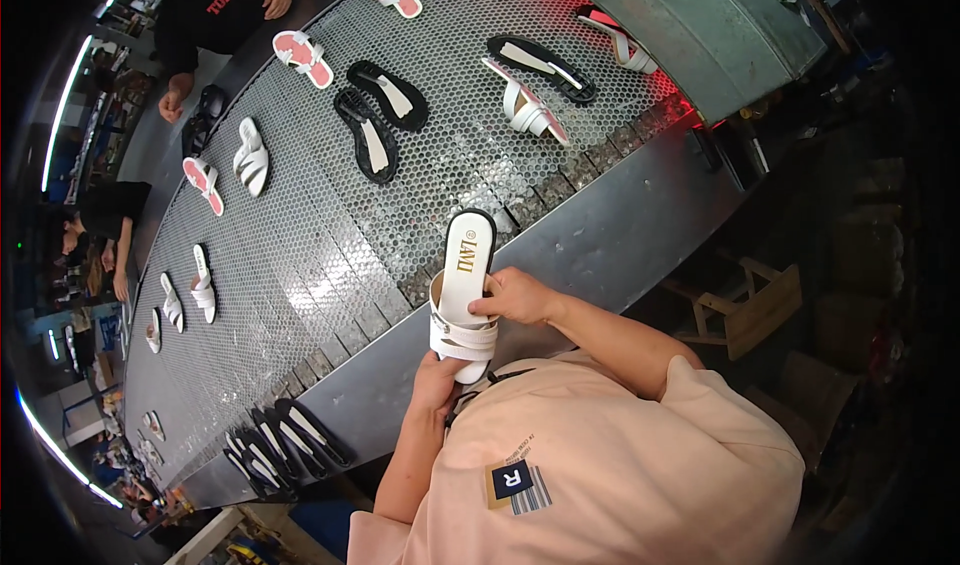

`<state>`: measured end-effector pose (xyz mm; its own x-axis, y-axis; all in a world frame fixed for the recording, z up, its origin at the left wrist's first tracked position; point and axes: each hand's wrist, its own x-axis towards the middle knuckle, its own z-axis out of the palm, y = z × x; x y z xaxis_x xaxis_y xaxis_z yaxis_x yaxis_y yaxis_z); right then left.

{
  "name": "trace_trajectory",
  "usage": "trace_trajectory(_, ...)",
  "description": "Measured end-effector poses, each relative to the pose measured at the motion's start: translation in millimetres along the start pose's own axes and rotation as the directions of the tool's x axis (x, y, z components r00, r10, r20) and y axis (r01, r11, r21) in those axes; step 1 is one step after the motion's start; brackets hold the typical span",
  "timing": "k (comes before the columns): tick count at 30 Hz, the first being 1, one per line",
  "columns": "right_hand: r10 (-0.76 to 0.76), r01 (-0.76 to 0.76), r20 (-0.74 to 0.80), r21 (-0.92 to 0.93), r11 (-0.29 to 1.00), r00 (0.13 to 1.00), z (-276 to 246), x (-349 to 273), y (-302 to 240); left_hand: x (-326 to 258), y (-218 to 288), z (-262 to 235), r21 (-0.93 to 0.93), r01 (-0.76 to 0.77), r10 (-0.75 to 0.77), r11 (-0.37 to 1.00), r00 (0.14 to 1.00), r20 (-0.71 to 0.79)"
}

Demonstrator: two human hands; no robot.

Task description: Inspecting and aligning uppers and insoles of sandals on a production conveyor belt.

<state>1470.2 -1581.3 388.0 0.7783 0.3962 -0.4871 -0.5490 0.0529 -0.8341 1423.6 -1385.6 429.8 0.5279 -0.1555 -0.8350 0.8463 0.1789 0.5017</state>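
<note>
A white slide sandal (465, 290) with crossed straps and a dark sole edge is held upright in front of my chest. My right hand (515, 297) grips its right side, the thumb lying on the insole above the straps. At the toe end, below the straps, my left hand (436, 380) is closed round the sandal; some of its fingers are hidden underneath. Beyond the sandal spreads a mesh conveyor belt (290, 225). On it lie black soles (368, 135) with pale strips and a strapped white upper (525, 103) on its side.
Several more sandals and uppers (303, 58) are spread over the belt. Black soles (285, 440) stand in a row on the metal edge (600, 220) at lower left. A green metal housing (700, 25) covers the belt's far right. Co-workers (215, 15) stand across it. A wooden stool (765, 310) is at right.
</note>
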Motion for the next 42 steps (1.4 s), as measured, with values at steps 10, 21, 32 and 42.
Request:
trace_trajectory(10, 0.199, -0.169, -0.117, 0.229, 0.959, 0.973, -35, -16, 49, 43, -25, -54, -0.398, 0.026, -0.06, 0.917, 0.996, -0.073)
trace_trajectory(21, 0.24, -0.213, -0.182, 0.153, 0.965, 0.954, -60, -31, 58, 156, 161, -111, -0.252, -0.495, 0.343, 0.832, 0.815, -0.468)
trace_trajectory(32, -0.679, -0.15, -0.602, -0.784, 0.602, 0.42, -174, 6, -1, 124, -27, -80, 0.812, -0.313, 0.797, 0.493, 0.536, -0.278)
trace_trajectory(42, -0.483, -0.141, -0.637, -0.679, 0.72, 0.6, -220, 69, -22, 120, -46, -39, 0.926, -0.235, 0.831, 0.295, 0.541, -0.128)
